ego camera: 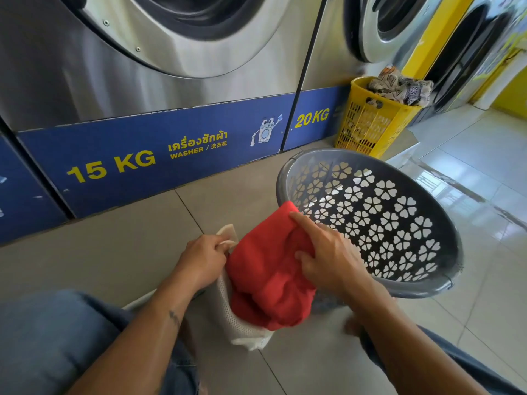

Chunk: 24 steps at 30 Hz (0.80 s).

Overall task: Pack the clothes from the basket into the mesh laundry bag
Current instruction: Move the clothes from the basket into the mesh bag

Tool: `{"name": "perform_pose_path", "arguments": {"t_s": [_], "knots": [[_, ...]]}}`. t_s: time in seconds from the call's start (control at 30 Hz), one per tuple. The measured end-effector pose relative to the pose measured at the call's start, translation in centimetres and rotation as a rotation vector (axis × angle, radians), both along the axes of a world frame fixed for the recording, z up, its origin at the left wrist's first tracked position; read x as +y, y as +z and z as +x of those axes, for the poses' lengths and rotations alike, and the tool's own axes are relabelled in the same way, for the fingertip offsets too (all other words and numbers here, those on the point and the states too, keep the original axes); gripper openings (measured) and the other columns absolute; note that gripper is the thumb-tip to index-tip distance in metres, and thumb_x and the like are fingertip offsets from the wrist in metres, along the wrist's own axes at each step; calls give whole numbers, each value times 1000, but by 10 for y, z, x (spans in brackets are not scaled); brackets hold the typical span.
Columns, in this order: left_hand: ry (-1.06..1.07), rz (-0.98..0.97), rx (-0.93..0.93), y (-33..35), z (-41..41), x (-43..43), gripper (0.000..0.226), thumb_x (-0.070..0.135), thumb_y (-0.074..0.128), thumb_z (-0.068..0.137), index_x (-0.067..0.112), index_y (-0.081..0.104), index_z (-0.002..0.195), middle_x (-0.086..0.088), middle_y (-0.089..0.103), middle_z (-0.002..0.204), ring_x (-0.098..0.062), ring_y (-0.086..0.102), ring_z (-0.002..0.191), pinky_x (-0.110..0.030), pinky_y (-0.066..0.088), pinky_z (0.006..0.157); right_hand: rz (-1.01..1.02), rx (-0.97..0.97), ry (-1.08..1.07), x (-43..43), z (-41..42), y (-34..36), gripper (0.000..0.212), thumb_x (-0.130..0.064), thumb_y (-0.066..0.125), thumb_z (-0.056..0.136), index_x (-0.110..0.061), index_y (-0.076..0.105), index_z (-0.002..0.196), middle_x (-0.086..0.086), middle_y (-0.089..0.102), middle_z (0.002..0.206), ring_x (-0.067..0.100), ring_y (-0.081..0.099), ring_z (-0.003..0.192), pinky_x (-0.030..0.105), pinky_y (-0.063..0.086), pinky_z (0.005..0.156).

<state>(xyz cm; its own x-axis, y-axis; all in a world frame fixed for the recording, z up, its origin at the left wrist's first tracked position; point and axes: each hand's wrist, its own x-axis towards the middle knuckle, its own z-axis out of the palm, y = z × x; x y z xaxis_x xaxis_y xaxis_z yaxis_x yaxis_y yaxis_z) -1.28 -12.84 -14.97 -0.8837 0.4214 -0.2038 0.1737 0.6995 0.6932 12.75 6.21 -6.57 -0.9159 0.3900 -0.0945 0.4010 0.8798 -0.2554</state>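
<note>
- fingers of the left hand curl tight round the rim of the white mesh laundry bag.
- right hand pinches the red cloth garment, index finger straight; the garment sits half inside the bag's mouth.
- grey round plastic basket with flower cutouts lies tilted just beside, on the tiled floor.
</note>
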Motion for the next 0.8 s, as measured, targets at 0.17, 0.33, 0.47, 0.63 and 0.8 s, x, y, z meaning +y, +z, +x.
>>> {"name": "perform_pose_path", "arguments": {"t_s": [0.17, 0.33, 0.47, 0.63, 0.8], "knots": [[-12, 9, 22, 1, 1, -2, 30, 28, 50, 96, 24, 69, 119, -11, 69, 116, -29, 62, 107, -36, 49, 88, 88, 290, -30, -11, 4, -7, 44, -21, 66, 81, -36, 65, 122, 3, 66, 105, 34, 66, 92, 42, 54, 73], [-15, 31, -20, 4, 4, -7, 34, 34, 51, 95, 23, 66, 123, -13, 66, 122, -29, 61, 109, -36, 49, 91, 205, 573, 115, -57, 20, -6, 40, -21, 46, 78, -22, 73, 108, 8, 66, 94, 34, 60, 79, 43, 52, 67], [14, -9, -20, -1, 1, -9, 33, 33, 53, 95, 28, 65, 125, -11, 62, 131, -30, 56, 120, -33, 45, 98, 128, 387, 103, -79, 24, -60, 39, -21, 47, 77, -23, 68, 110, 7, 65, 96, 34, 63, 78, 40, 52, 61], [-2, -26, -35, -9, 2, -12, 36, 25, 51, 95, 29, 61, 129, -7, 58, 136, -27, 53, 125, -33, 41, 105, -270, 4, -21, -57, 8, -117, 76, -45, 53, 77, -37, 36, 152, 5, 46, 149, 36, 47, 133, 51, 42, 108], [-53, -12, 5, -10, 3, -8, 35, 29, 49, 96, 32, 62, 128, -7, 60, 134, -27, 54, 124, -36, 42, 105, -433, -197, 78, -60, -11, -128, 115, -64, 66, 56, -57, 4, 152, 4, 6, 169, 37, 14, 154, 59, 28, 119]]}}
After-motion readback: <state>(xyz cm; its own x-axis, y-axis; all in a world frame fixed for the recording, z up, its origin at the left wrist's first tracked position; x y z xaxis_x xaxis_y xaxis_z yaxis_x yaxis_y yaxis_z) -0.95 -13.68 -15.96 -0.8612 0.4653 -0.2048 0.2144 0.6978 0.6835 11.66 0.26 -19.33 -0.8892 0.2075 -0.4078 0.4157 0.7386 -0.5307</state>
